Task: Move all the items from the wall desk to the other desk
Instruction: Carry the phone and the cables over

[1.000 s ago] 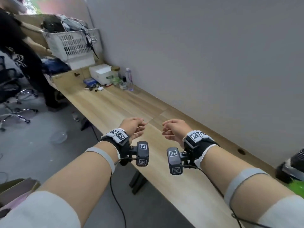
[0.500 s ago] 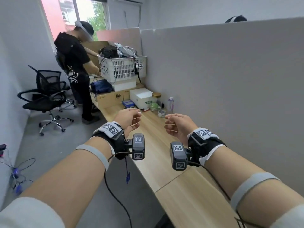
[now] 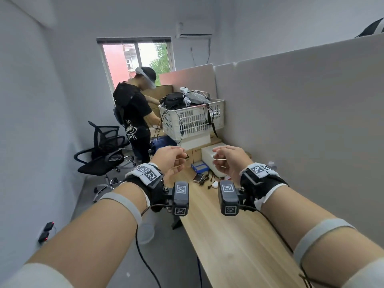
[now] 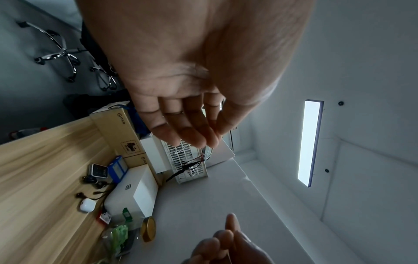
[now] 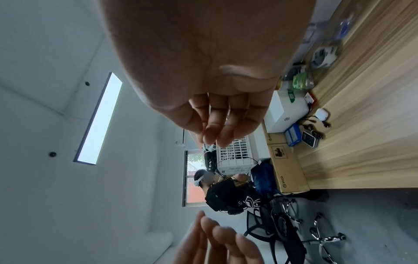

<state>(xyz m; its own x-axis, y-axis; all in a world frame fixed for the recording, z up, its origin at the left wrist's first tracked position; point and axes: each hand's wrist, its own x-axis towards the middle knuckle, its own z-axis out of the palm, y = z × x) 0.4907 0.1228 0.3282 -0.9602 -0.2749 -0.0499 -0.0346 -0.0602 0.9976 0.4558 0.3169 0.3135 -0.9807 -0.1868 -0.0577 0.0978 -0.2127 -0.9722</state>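
Both my hands hover over the long wooden wall desk [image 3: 228, 242], fingers loosely curled, holding nothing. My left hand [image 3: 179, 162] and right hand [image 3: 217, 162] face each other a short way before the items at the desk's far end. There lie a white box [image 3: 212, 157], a blue box [image 3: 199, 166], a small white device [image 3: 198, 177], a white earbud case [image 3: 215, 185] and black cables [image 3: 208, 178]. The left wrist view adds a gold-lidded jar [image 4: 148, 229] and a green packet [image 4: 118, 235] by the partition. The right wrist view shows the white box [image 5: 285, 112] beyond my fingers [image 5: 217, 132].
Cardboard boxes [image 4: 115, 128] and a white basket [image 3: 191, 119] full of gear close off the desk's far end. A person in black [image 3: 135, 119] stands there beside an office chair [image 3: 104, 150]. A grey partition [image 3: 301, 121] runs along the desk's right side; grey floor lies left.
The view has swung up and along the desk toward its far end. Both hands have come closer to the items there. They still hold nothing.
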